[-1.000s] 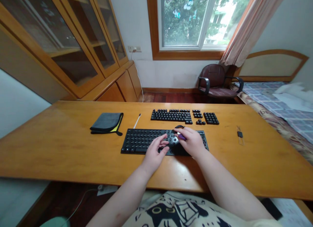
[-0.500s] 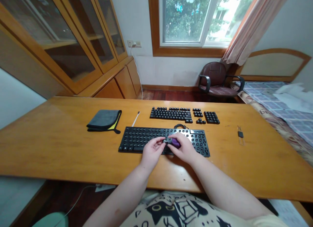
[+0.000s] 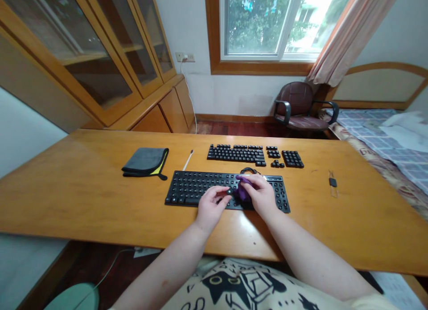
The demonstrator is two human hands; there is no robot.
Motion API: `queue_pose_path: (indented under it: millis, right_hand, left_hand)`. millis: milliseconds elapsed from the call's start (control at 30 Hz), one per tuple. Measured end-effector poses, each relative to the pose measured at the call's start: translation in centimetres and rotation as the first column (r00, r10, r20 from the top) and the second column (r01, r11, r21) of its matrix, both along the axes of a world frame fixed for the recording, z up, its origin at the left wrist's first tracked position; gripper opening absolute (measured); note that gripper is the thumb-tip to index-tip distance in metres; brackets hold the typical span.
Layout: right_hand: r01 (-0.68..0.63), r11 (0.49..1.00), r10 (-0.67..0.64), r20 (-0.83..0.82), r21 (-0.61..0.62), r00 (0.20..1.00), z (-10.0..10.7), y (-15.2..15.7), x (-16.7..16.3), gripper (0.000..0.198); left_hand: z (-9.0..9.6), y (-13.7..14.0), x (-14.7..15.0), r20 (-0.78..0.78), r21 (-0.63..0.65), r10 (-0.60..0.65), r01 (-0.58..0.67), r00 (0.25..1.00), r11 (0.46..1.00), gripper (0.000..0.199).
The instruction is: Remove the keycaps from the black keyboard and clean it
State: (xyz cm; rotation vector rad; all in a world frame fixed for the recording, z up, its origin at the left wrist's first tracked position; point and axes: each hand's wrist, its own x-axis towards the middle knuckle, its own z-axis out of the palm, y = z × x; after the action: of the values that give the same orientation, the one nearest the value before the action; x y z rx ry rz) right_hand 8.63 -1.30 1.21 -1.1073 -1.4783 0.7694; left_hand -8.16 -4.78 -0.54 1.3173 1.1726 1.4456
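Between the thumb and fingers of my left hand [image 3: 213, 204] is a small black keycap [image 3: 229, 191], held above the keyboard [image 3: 197, 185]. Bunched in my right hand [image 3: 262, 195] is a purple cloth [image 3: 242, 192], just right of the keycap. The keyboard lies flat below both hands; most of its key positions show bare switches, while a few keycaps sit along its lower left row. Loose black keycaps [image 3: 236, 154] stand in keyboard order behind it, with a number block [image 3: 293, 159] at their right.
A folded grey cloth [image 3: 145, 161] with yellow lining lies left on the wooden desk [image 3: 100, 198], near a thin white brush [image 3: 188, 160]. On the right rests a keycap puller [image 3: 332, 182] with wire loops. A coiled black cable [image 3: 249, 170] sits behind the keyboard.
The purple cloth has come away from the keycap and hangs more spread in my right hand. My left hand still pinches the keycap. The whole view has shifted slightly.
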Motion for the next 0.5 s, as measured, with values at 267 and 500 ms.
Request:
queue_pose_path:
  millis: [267,500]
  right_hand:
    - [-0.435,0.878,0.329,-0.408,-0.2,0.851,-0.6,-0.9,-0.6,0.033]
    - [-0.312,0.868,0.139,-0.414,-0.387,0.9,-0.6,-0.4,-1.4,0.028]
  left_hand:
    - [-0.5,0.1,0.0,0.033,0.031,0.102,-0.103,0.994,0.994,0.02]
    - [-0.2,-0.1,0.1,-0.007,0.074,0.143,-0.142,0.99,0.987,0.019]
